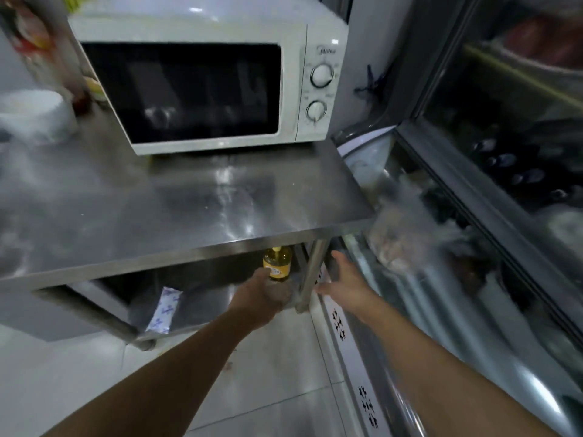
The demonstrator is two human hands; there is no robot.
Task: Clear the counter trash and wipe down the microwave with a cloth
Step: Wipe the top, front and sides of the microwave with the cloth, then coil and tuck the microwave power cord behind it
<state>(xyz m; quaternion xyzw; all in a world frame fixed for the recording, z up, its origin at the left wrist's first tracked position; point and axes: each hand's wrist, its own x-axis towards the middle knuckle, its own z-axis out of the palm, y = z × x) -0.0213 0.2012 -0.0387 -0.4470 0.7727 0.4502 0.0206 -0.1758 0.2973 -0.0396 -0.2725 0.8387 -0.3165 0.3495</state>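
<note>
A white microwave (202,80) with a dark door and two dials stands at the back of the steel counter (189,209). My left hand (262,294) reaches under the counter to the lower shelf (202,307), just in front of a yellow bottle (277,263). Its fingers curl round a pale grey wad (281,294) that is too blurred to identify. My right hand (345,280) hovers with straight fingers to the right of the counter's front leg (310,272), holding nothing.
A white packet with blue print (164,310) lies on the lower shelf. A white bowl (38,116) and bottles (38,52) stand at the counter's back left. A glass-fronted display chiller (473,231) runs along the right. White floor tiles (94,380) lie below.
</note>
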